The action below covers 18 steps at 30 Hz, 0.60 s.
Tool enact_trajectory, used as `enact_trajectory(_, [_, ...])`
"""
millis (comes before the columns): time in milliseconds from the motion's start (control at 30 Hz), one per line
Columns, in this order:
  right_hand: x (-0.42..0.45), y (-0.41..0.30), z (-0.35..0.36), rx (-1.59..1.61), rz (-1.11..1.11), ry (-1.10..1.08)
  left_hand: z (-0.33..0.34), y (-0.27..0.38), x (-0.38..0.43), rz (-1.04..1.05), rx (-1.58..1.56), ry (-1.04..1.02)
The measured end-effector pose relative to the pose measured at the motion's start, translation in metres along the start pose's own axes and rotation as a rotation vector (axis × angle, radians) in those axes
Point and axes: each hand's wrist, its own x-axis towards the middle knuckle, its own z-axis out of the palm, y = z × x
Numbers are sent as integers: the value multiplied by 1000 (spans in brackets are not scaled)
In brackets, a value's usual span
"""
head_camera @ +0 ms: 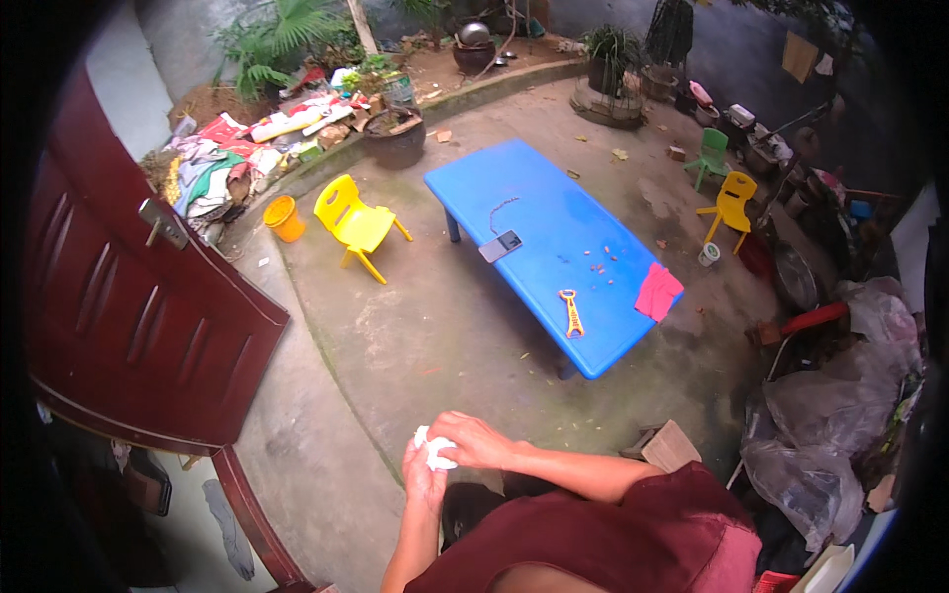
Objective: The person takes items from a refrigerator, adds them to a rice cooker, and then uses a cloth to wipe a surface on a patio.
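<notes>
A crumpled white tissue or cloth (439, 454) is bunched between my two hands in front of my body. My left hand (424, 478) grips it from below. Over its top, the fingers of my right hand (471, 441) are curled and press on it. Beyond my hands stands a blue plastic table (534, 215). On it lie a smartphone (500, 246), a yellow-orange peeler-like tool (571, 314), a pink cloth (658, 292) at the right corner, several small brown pieces (599, 268) and a thin dark string of beads or chain (495, 210).
A yellow child's chair (356, 221) and an orange bucket (284, 218) stand left of the table. Further right are another yellow chair (730, 204) and a green one (710, 154). A dark red door (141, 296) swings out at left. Plastic sheeting (830, 408) lies at right.
</notes>
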Motion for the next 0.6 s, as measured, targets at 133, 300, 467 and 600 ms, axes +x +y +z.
enact_trajectory(133, [73,20,-18,40,86,-17,28,30,57,67,84,35])
enact_trajectory(300, [170,66,-34,52,169,56,58,80,144,40,65,-40])
enact_trajectory(467, [263,109,-58,-2,265,206,97,136,244,-100,83,-158])
enact_trajectory(600, [327,136,-86,-114,202,248,108,163,328,-102,171,-237])
